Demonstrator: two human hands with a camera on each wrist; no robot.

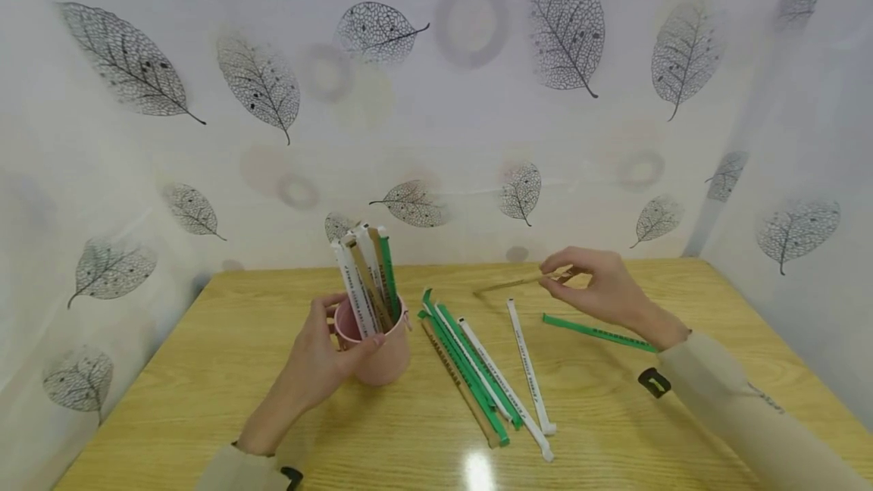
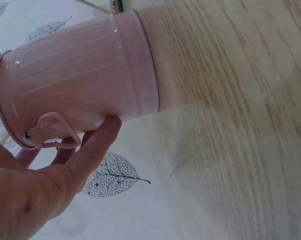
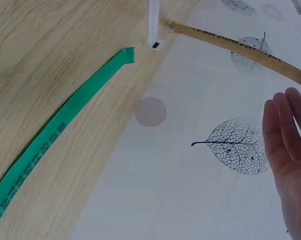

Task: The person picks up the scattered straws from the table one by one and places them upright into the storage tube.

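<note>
My left hand (image 1: 317, 362) grips a small pink metal bucket (image 1: 390, 361) at its left side, thumb over the front rim. In the left wrist view, fingers lie along the bucket wall (image 2: 85, 75) near a wire handle (image 2: 65, 131). Several paper-wrapped straws (image 1: 371, 279), white, brown and green, stand in the bucket and lean out over its rim. Towards the back right, my right hand (image 1: 600, 288) pinches a brown-wrapped straw (image 1: 506, 285) by one end. Its other end points left, low over the tabletop; the right wrist view shows print along this straw (image 3: 235, 48).
A loose pile of green, white and brown wrapped straws (image 1: 470, 377) lies right of the bucket. A white straw (image 1: 528, 370) and a green straw (image 1: 600, 333) lie further right on the wooden table (image 1: 204, 370). A leaf-patterned sheet (image 1: 436, 120) hangs behind.
</note>
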